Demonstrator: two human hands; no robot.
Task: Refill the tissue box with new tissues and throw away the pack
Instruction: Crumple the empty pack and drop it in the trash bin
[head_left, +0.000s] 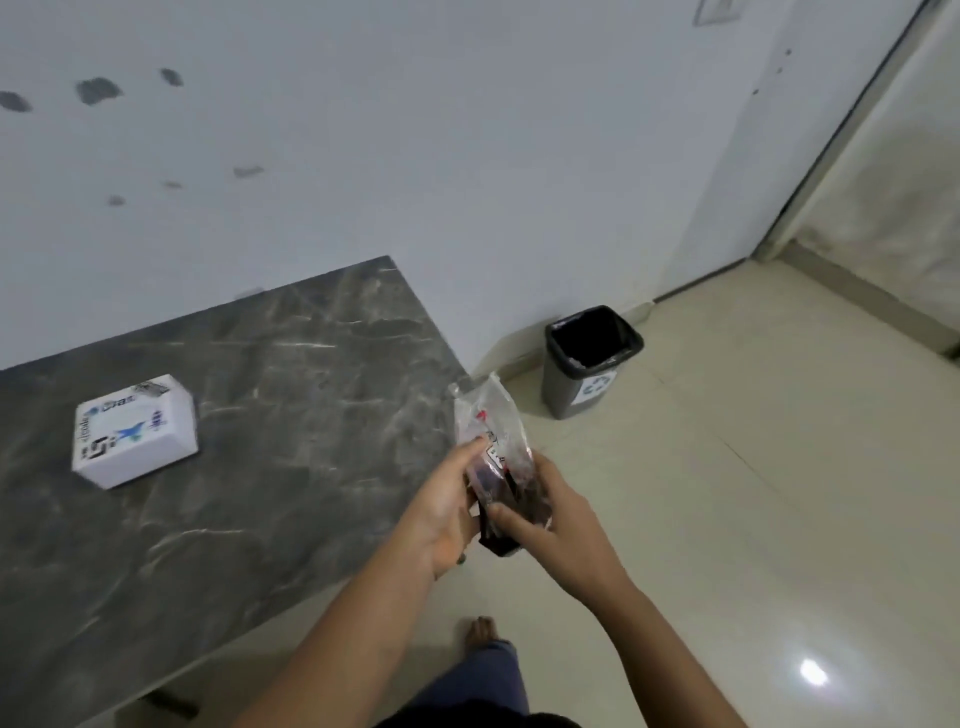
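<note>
Both hands, left hand (441, 512) and right hand (556, 525), grip a crinkly clear plastic pack (493, 447) past the counter's right edge. A white tissue box (136, 431) sits on the dark marble counter (270, 415), far left. A grey bin (589, 361) stands further right.

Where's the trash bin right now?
In the head view, the trash bin stands on the floor at right, against the wall, just past the dark table's far corner and beyond the hands.

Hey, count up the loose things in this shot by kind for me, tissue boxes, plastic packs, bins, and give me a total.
Tissue box: 1, on the grey marble table
Plastic pack: 1, held in the grip of the left hand and right hand
Bin: 1, on the floor by the wall
Total: 3
</note>
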